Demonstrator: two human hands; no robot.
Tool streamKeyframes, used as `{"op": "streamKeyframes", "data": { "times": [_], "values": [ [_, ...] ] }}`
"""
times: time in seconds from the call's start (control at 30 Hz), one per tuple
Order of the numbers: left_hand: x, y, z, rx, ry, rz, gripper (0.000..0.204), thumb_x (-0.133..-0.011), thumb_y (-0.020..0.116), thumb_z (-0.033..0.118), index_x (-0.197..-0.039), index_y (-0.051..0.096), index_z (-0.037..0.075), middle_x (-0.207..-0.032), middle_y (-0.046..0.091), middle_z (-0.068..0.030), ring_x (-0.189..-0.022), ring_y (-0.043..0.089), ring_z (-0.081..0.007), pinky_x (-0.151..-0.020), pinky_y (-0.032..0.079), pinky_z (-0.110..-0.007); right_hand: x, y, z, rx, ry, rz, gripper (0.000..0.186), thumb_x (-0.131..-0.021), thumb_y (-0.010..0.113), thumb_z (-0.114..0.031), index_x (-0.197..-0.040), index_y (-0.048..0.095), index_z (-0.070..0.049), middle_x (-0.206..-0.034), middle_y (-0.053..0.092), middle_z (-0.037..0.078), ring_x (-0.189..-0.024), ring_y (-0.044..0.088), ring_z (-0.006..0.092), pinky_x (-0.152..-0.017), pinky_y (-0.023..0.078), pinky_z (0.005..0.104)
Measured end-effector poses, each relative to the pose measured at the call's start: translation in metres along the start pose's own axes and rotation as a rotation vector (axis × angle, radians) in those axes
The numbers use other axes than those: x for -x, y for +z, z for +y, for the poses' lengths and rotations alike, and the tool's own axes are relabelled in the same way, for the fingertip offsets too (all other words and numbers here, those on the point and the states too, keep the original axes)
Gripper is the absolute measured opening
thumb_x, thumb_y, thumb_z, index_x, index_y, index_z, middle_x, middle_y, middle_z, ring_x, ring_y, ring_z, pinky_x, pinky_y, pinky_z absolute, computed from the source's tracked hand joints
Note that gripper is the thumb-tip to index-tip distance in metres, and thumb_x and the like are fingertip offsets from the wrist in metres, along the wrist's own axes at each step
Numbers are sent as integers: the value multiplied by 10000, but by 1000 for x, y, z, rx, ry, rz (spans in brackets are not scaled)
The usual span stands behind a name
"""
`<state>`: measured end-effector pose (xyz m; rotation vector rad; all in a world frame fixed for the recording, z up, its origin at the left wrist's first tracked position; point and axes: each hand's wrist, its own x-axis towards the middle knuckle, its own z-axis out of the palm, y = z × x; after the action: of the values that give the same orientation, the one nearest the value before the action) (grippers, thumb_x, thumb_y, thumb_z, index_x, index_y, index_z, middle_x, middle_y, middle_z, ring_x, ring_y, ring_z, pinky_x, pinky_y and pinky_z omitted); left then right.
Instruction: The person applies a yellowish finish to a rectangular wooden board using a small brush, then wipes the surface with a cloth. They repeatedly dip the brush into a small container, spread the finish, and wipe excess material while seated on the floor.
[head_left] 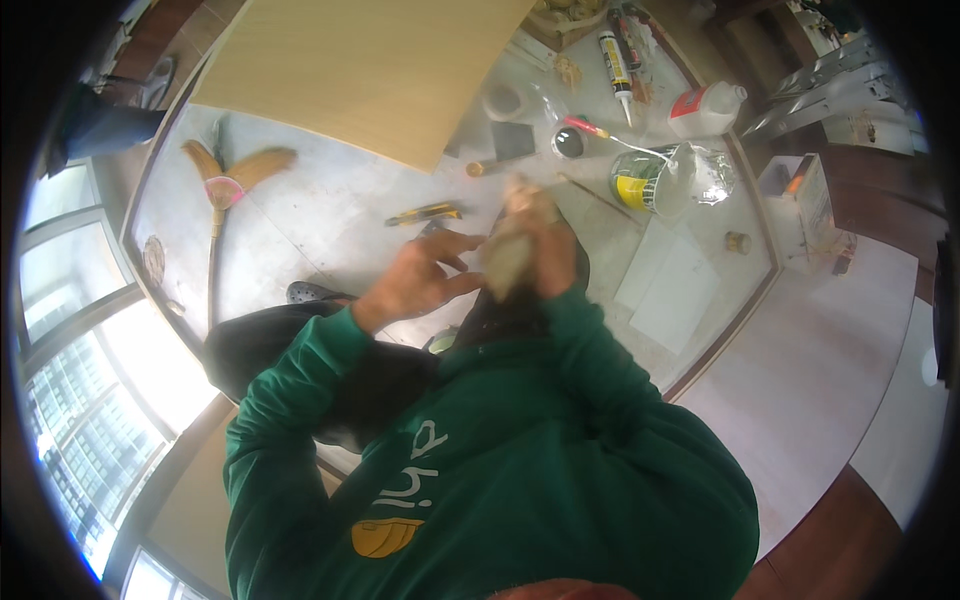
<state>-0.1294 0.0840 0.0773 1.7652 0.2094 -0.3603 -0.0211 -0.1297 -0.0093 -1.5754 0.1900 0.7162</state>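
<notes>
My right hand point(550, 245) is closed around a greyish-beige piece point(508, 262), blurred, whose kind I cannot make out; it hangs over my right thigh. Left of it, my left hand point(420, 280) has its fingers curved and apart, the tips close to that piece. Whether they touch it I cannot tell. Just beyond my left hand, a yellow and black utility knife point(425, 214) lies on the pale floor sheet. Ahead of my hands are a dark grey square point(513, 140) and a small orange-brown round piece point(475, 170). A thin stick point(598, 196) lies to the right.
A large tan board point(360, 70) covers the far left. A straw broom point(225, 190) lies left. To the right are a yellow-labelled container point(637, 182), a sealant tube point(614, 70), a white bottle point(705, 108), white sheets point(668, 280) and an open box point(800, 205).
</notes>
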Motion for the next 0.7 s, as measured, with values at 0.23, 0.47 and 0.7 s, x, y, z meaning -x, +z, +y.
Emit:
{"op": "streamKeyframes", "data": {
  "times": [0.23,0.47,0.7],
  "values": [
    [-50,16,-63,-181,-279,-1,410,-886,778,208,-1184,691,-59,-898,745,-159,-822,731,-222,-779,571,-340,-173,-128,25,298,54,186,458,-881,718,-361,-1082,714,51,-980,719,135,-845,695,206,-725,544,343],
    [-126,12,-196,-421,-297,391,437,-858,769,308,-1128,717,-32,-866,750,-169,-771,728,-260,-744,563,-381,-167,-77,31,-415,184,-70,516,-881,653,-261,-1271,594,72,-1093,687,161,-983,704,309,-850,575,360],
    [-211,-18,-250,-583,-306,790,514,-826,778,331,-1200,667,-6,-1122,680,-188,-1025,673,-340,-902,517,-453,-142,-66,87,-551,289,-102,550,-861,602,-213,-1343,553,47,-1181,679,150,-904,672,222,-759,563,334]
  ]
}}
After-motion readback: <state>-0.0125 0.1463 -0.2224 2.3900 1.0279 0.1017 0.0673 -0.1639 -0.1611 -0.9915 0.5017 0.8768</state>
